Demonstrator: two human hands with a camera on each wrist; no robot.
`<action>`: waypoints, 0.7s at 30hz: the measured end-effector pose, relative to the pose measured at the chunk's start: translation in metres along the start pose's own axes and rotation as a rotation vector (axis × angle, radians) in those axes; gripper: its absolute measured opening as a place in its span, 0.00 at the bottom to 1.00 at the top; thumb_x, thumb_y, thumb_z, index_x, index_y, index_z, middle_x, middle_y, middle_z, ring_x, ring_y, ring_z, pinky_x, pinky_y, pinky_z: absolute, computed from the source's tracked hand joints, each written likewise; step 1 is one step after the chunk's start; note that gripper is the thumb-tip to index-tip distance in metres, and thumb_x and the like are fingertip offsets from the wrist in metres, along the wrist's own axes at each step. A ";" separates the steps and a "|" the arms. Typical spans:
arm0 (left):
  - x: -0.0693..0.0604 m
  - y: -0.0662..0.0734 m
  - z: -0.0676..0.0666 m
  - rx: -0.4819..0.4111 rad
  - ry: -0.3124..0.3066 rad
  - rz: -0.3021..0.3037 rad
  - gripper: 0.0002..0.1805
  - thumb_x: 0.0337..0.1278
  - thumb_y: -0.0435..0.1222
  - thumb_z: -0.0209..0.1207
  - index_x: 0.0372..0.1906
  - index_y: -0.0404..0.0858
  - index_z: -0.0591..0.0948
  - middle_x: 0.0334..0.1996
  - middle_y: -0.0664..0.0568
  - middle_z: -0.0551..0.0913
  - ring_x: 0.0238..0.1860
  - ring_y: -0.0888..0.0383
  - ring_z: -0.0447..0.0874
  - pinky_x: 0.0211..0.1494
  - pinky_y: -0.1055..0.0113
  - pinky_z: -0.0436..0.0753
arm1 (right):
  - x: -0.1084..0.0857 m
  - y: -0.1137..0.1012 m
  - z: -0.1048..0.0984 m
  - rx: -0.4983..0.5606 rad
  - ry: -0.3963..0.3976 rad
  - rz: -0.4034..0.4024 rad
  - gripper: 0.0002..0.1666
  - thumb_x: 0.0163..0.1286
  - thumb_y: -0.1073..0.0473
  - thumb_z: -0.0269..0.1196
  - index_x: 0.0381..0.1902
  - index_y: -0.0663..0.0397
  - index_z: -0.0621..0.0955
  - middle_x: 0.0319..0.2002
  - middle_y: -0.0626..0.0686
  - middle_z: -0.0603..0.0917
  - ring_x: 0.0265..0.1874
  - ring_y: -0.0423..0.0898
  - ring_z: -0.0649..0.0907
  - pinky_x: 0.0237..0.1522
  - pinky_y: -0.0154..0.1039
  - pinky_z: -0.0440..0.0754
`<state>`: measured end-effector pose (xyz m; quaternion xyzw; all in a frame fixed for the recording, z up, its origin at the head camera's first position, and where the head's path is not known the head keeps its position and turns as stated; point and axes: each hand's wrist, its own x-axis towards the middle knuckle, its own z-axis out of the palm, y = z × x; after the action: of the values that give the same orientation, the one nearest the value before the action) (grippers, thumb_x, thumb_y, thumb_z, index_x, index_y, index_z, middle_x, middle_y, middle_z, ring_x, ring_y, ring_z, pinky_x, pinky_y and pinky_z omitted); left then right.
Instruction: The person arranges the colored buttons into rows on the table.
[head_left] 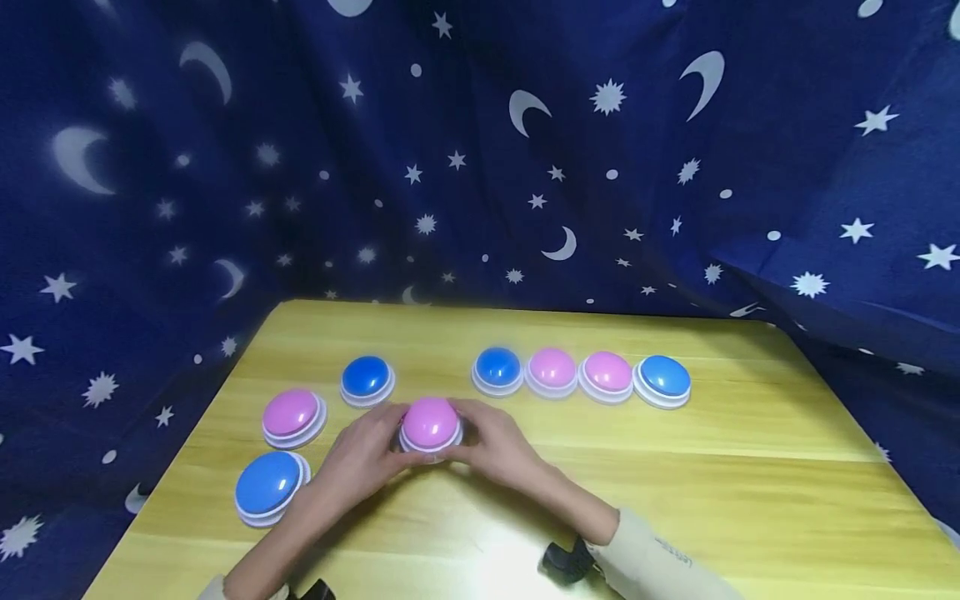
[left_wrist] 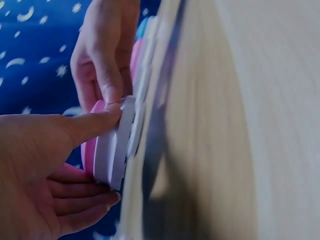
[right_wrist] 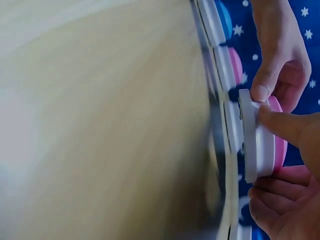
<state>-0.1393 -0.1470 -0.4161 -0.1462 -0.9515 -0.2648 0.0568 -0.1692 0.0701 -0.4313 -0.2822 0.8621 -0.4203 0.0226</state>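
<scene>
A pink dome push button (head_left: 431, 423) on a white base is held between both hands, near the middle of the table. My left hand (head_left: 366, 450) grips its left side, thumb at the near edge. On the opposite side my right hand (head_left: 498, 442) grips it, the two thumbs almost meeting. Both wrist views show the white base (left_wrist: 110, 145) held a little above the tabletop. Fingers of the right hand (right_wrist: 282, 200) curl round the far side of the base.
A blue button (head_left: 365, 377), a pink button (head_left: 291, 414) and another blue button (head_left: 267, 483) stand on the left of the wooden table (head_left: 712, 500). Several more, from a blue one (head_left: 498, 367) to another blue one (head_left: 664, 377), form a row behind. A starry curtain (head_left: 465, 125) hangs beyond.
</scene>
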 end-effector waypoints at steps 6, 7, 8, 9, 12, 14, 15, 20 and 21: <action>0.019 0.015 0.024 -0.025 -0.046 0.086 0.36 0.38 0.53 0.77 0.52 0.37 0.81 0.41 0.49 0.83 0.41 0.55 0.82 0.43 0.57 0.83 | -0.019 0.018 -0.019 -0.018 0.033 0.062 0.41 0.52 0.51 0.78 0.64 0.54 0.77 0.57 0.52 0.82 0.57 0.50 0.80 0.62 0.53 0.74; 0.022 0.016 0.028 -0.032 -0.056 0.098 0.36 0.38 0.54 0.77 0.52 0.37 0.81 0.41 0.49 0.83 0.41 0.55 0.81 0.43 0.57 0.83 | -0.021 0.021 -0.021 -0.021 0.039 0.074 0.42 0.52 0.52 0.78 0.64 0.54 0.77 0.57 0.53 0.82 0.57 0.51 0.79 0.62 0.54 0.74; 0.025 0.018 0.031 -0.040 -0.068 0.108 0.36 0.38 0.54 0.77 0.52 0.37 0.81 0.40 0.49 0.83 0.40 0.55 0.81 0.43 0.57 0.83 | -0.024 0.024 -0.023 -0.023 0.045 0.085 0.42 0.52 0.52 0.78 0.64 0.54 0.76 0.57 0.54 0.82 0.57 0.51 0.80 0.62 0.54 0.73; 0.027 0.020 0.033 -0.044 -0.079 0.114 0.36 0.38 0.54 0.77 0.52 0.37 0.81 0.41 0.49 0.83 0.40 0.55 0.81 0.43 0.57 0.83 | -0.025 0.026 -0.024 -0.026 0.050 0.096 0.42 0.52 0.52 0.78 0.64 0.54 0.76 0.57 0.54 0.82 0.57 0.52 0.79 0.62 0.55 0.73; 0.035 0.024 0.040 -0.042 -0.104 0.125 0.37 0.39 0.55 0.76 0.52 0.37 0.81 0.41 0.49 0.83 0.41 0.55 0.81 0.44 0.59 0.83 | -0.029 0.031 -0.029 -0.031 0.060 0.127 0.43 0.51 0.52 0.78 0.65 0.56 0.76 0.58 0.56 0.81 0.58 0.54 0.79 0.63 0.56 0.72; 0.039 0.026 0.044 -0.034 -0.115 0.129 0.37 0.39 0.56 0.76 0.53 0.37 0.81 0.42 0.50 0.83 0.41 0.56 0.81 0.44 0.60 0.83 | -0.030 0.035 -0.031 -0.039 0.067 0.139 0.44 0.52 0.52 0.78 0.65 0.56 0.76 0.58 0.56 0.81 0.59 0.54 0.79 0.63 0.56 0.72; 0.041 0.027 0.045 -0.031 -0.116 0.132 0.37 0.39 0.56 0.76 0.53 0.37 0.81 0.42 0.50 0.83 0.41 0.57 0.81 0.44 0.61 0.83 | -0.031 0.036 -0.033 -0.044 0.071 0.143 0.44 0.51 0.52 0.78 0.65 0.56 0.76 0.59 0.56 0.81 0.59 0.54 0.79 0.63 0.56 0.72; 0.048 0.030 0.050 -0.041 -0.121 0.148 0.37 0.39 0.56 0.76 0.53 0.37 0.82 0.42 0.50 0.83 0.41 0.57 0.81 0.43 0.62 0.83 | -0.032 0.040 -0.037 -0.070 0.091 0.148 0.43 0.50 0.54 0.79 0.65 0.55 0.76 0.58 0.56 0.81 0.59 0.54 0.79 0.63 0.55 0.72; 0.049 0.031 0.051 -0.045 -0.121 0.149 0.37 0.39 0.55 0.76 0.53 0.37 0.82 0.42 0.50 0.83 0.41 0.57 0.81 0.43 0.62 0.83 | -0.032 0.041 -0.038 -0.072 0.092 0.150 0.43 0.50 0.54 0.79 0.64 0.56 0.76 0.58 0.56 0.81 0.59 0.54 0.79 0.64 0.55 0.72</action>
<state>-0.1783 -0.0834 -0.4352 -0.2337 -0.9334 -0.2717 0.0153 -0.1713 0.1333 -0.4431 -0.1979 0.8955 -0.3985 0.0040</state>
